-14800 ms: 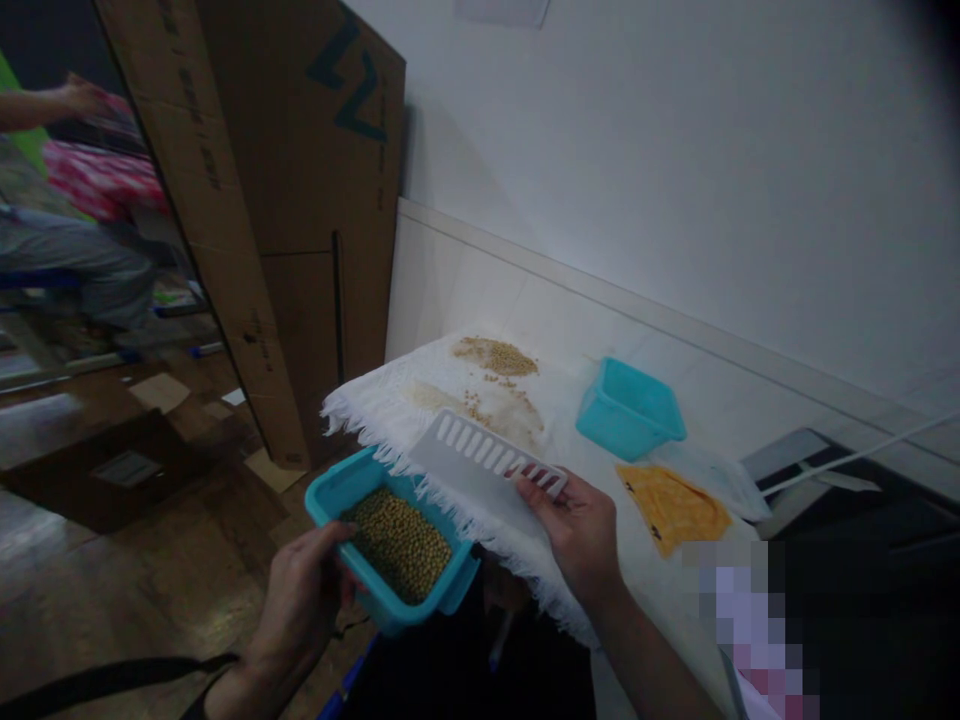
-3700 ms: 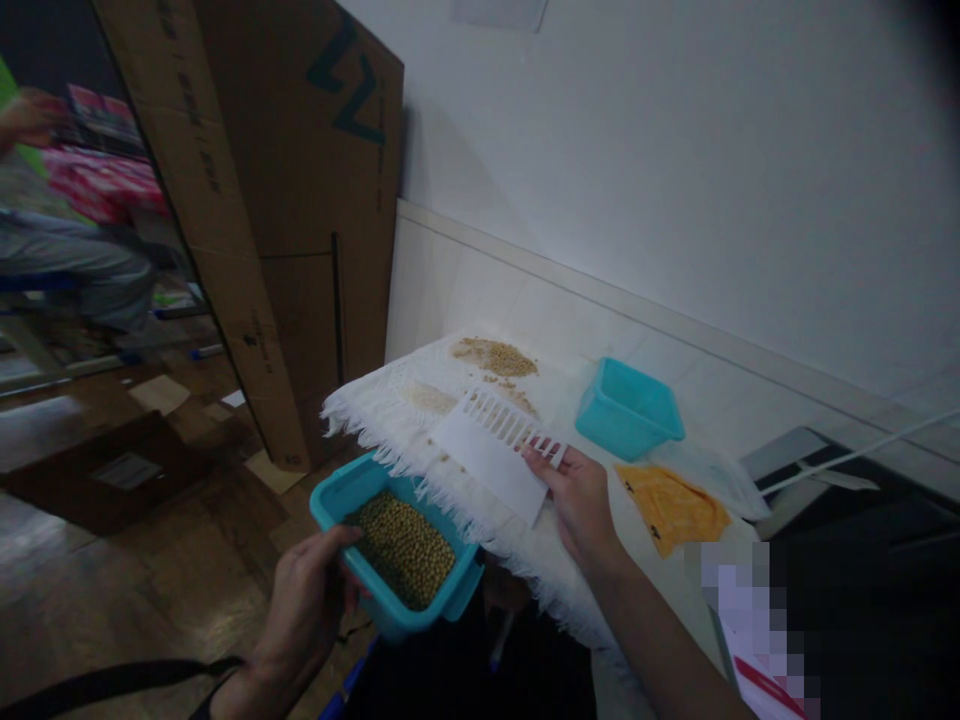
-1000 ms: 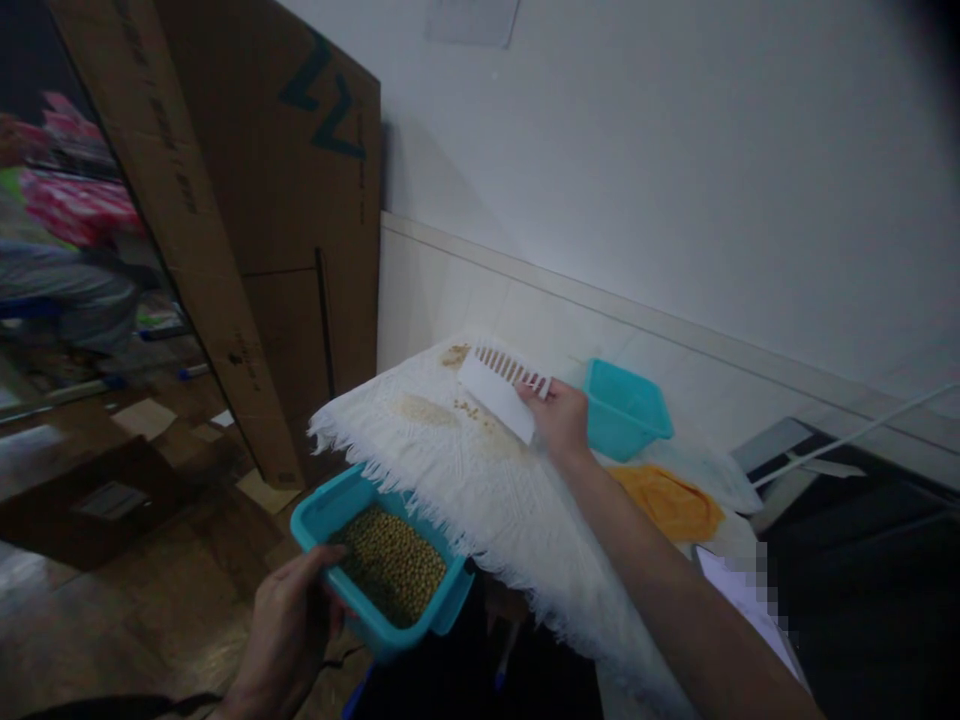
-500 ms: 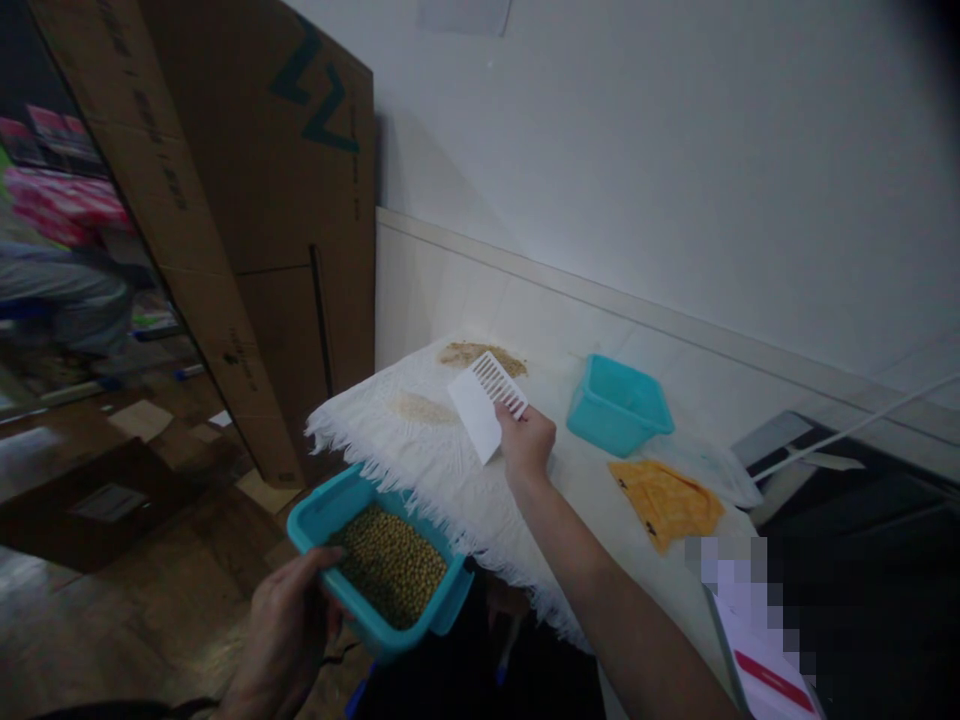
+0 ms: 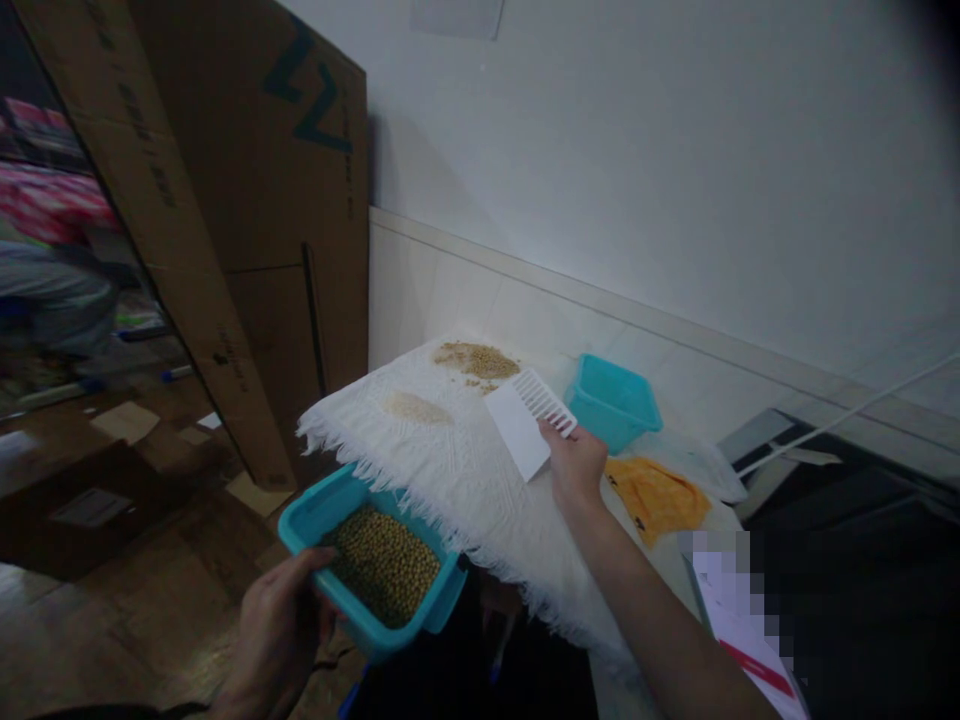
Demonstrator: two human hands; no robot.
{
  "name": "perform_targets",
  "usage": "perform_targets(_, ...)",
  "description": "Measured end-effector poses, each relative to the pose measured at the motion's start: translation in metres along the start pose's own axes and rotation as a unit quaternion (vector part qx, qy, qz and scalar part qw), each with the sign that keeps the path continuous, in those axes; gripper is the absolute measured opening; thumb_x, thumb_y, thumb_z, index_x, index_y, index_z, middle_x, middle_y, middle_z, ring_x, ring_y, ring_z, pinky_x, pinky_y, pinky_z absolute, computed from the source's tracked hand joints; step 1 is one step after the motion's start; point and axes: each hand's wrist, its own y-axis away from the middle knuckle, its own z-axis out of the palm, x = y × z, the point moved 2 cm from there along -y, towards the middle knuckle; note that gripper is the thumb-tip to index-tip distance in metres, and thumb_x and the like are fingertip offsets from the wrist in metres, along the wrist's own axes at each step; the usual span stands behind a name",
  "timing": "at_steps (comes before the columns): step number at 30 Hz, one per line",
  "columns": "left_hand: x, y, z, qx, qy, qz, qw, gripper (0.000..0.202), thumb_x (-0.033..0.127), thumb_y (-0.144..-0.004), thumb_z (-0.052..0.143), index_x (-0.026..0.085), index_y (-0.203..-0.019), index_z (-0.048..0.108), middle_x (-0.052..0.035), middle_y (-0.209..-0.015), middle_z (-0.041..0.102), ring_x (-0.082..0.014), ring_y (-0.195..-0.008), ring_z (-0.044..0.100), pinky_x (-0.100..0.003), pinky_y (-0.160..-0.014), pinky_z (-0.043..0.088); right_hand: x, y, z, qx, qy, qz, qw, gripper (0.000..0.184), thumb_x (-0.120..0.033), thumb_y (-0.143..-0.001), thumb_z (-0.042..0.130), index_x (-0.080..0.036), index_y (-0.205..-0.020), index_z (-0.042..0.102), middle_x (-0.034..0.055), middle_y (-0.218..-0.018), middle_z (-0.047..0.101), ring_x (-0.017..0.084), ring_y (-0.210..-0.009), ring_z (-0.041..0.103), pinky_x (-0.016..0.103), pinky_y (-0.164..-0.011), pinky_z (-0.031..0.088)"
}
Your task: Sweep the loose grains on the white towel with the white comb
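Observation:
My left hand (image 5: 277,628) grips the near rim of a teal tub (image 5: 311,506) full of tan beans (image 5: 381,563), held below the fringed edge of a white cloth (image 5: 457,480). My right hand (image 5: 576,462) pinches a white slotted plastic scraper (image 5: 526,421) by its slotted end, lifted just above the cloth. A small heap of beans (image 5: 476,359) lies at the far side of the cloth, beyond the scraper. A pale patch of finer grain (image 5: 416,407) lies to the left.
A second teal tub (image 5: 611,401) stands to the right of the scraper. An orange cloth (image 5: 654,495) lies beside it. A tall cardboard box (image 5: 247,190) leans against the wall on the left. Papers (image 5: 739,625) lie at the near right.
My right hand has drawn the scraper back towards me and to the right from the far bean heap. The tub in my left hand has stayed under the cloth edge.

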Motion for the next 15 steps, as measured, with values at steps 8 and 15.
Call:
perform_targets(8, 0.003, -0.002, 0.002, 0.03, 0.004, -0.023, 0.999, 0.037, 0.047, -0.049, 0.088, 0.024, -0.034, 0.063, -0.0025, -0.034, 0.054, -0.0136, -0.029, 0.044, -0.027, -0.031, 0.035, -0.002, -0.03, -0.027, 0.023, 0.019, -0.031, 0.999, 0.055, -0.065, -0.079, 0.079, -0.015, -0.099, 0.09, 0.0125, -0.09, 0.089, 0.033, -0.087, 0.082, 0.041, -0.079, 0.063)
perform_targets(15, -0.001, -0.003, 0.0, 0.038, 0.015, -0.031, 0.999, 0.04, 0.047, -0.052, 0.088, 0.024, -0.034, 0.061, -0.0012, -0.035, 0.052, -0.012, -0.028, 0.044, -0.025, -0.03, 0.035, 0.006, -0.03, -0.019, -0.017, 0.077, -0.053, 0.995, 0.046, -0.064, -0.084, 0.076, -0.02, -0.083, 0.086, 0.0095, -0.075, 0.084, 0.031, -0.077, 0.077, 0.039, -0.075, 0.057)
